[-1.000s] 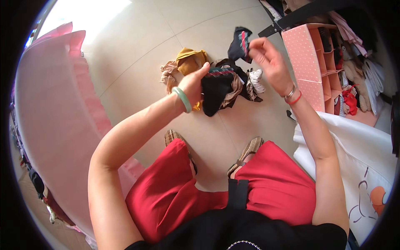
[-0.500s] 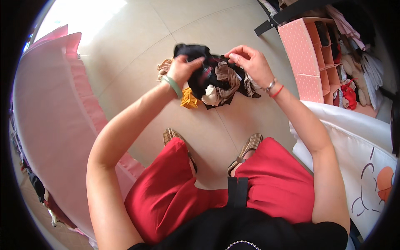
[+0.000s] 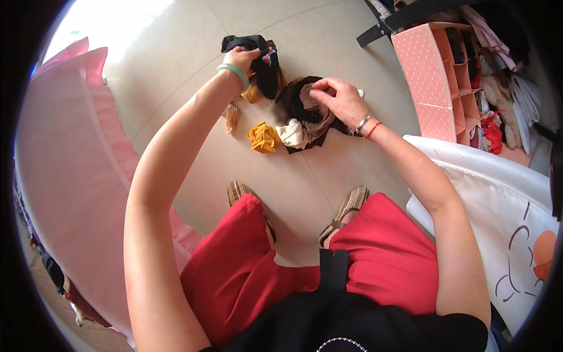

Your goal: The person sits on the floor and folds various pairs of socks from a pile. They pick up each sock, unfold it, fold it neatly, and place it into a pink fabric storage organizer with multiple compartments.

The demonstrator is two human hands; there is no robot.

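My left hand (image 3: 241,60) is closed around a black sock (image 3: 268,82) with a small red and green pattern; its tapered end hangs down over mustard cloth. To the right, my right hand (image 3: 343,102) reaches over a small heap of crumpled socks or cloths on the floor. Its thumb and fingertips are pinched together at a taupe cloth (image 3: 319,111) and a dark piece, and what they grip is hard to make out. Along the heap's near side lie a white crumpled piece (image 3: 293,134) and a mustard one (image 3: 264,137). A beige piece (image 3: 232,119) lies below my left wrist.
A pink dotted organizer (image 3: 422,76) with open compartments stands at the far right, clothes beside it. White printed fabric (image 3: 469,193) hangs at the right. A pink ruffled cover (image 3: 76,176) fills the left side. My sandalled feet (image 3: 346,211) rest on the tiles.
My left hand has carried the black sock left and farther away from the heap, uncovering mustard cloth. My right hand has shifted slightly nearer me, and the heap's dark part is blurred by motion.
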